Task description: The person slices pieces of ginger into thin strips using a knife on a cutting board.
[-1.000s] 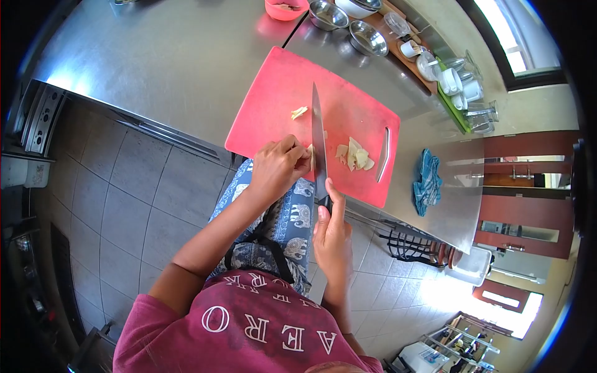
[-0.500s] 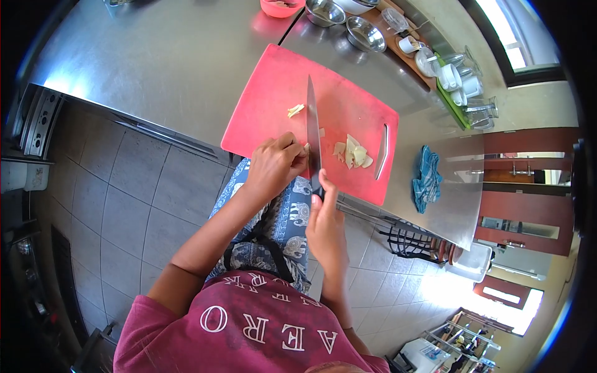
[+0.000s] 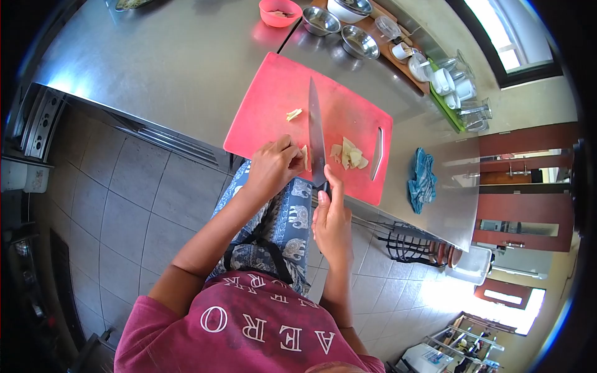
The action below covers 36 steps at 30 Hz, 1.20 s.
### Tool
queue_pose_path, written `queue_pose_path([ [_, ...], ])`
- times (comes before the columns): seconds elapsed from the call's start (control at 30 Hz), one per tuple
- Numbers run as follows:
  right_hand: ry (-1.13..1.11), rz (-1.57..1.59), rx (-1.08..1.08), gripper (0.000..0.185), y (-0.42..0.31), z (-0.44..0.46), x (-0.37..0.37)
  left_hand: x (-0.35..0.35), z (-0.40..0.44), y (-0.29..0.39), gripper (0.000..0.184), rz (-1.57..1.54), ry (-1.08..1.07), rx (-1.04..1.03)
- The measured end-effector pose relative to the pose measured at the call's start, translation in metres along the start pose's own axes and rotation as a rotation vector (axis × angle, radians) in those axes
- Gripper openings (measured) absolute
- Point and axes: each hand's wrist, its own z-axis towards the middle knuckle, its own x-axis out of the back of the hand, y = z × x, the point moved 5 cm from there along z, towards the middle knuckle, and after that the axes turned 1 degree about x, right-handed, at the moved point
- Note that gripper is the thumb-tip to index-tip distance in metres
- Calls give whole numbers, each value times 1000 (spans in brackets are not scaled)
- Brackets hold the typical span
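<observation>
A pink cutting board (image 3: 261,118) lies on the metal counter. My right hand (image 3: 333,224) is closed round the dark handle of a large kitchen knife (image 3: 316,124), its index finger stretched along the blade's base; the tip points away from me. Left of the blade, my left hand (image 3: 273,165) has its fingers curled on a pale yellow piece (image 3: 305,155) at the board's near edge. A few cut pale strips (image 3: 293,114) lie farther up the board. Right of the knife sits a small pile of pale slices (image 3: 351,155); their kind is unclear.
A pink bowl (image 3: 278,13) and steel bowls (image 3: 359,42) stand at the counter's back. White cups (image 3: 443,81) and glass jugs are on a green rack (image 3: 451,115) by the wall. A crumpled blue cloth (image 3: 422,180) lies right of the board.
The knife and my right hand have shifted slightly right and toward me, leaving a wider gap beside the piece under my left fingers. The view has tilted a little.
</observation>
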Motion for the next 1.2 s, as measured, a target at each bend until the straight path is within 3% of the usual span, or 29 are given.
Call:
queue_pose_path([
  [0.2, -25, -3, -6, 42, 2, -5, -6, -1, 1, 2, 16, 12, 63, -22],
  [0.4, 84, -212, 168, 41, -12, -6, -8, -1, 0, 2, 16, 28, 51, 5],
  [0.5, -22, -214, -5, 43, -16, -7, -13, -2, 0, 2, 16, 32, 65, 8],
  [0.8, 9, -282, 110, 50, -10, -2, -20, -2, 0, 3, 16, 42, 64, -12],
  [0.9, -48, -301, -7, 48, -10, 5, -24, -2, 0, 4, 15, 49, 54, 5],
  [1.0, 19, -200, 53, 44, -5, 15, -22, -1, 0, 3, 14, 43, 42, 8],
  [1.13, -98, 385, -119, 38, 23, 25, -12, 1, 1, 0, 14, -16, 16, 29],
  [1.2, -109, 386, -79, 38, 20, 25, -6, 0, 0, -2, 13, -38, 14, 51],
])
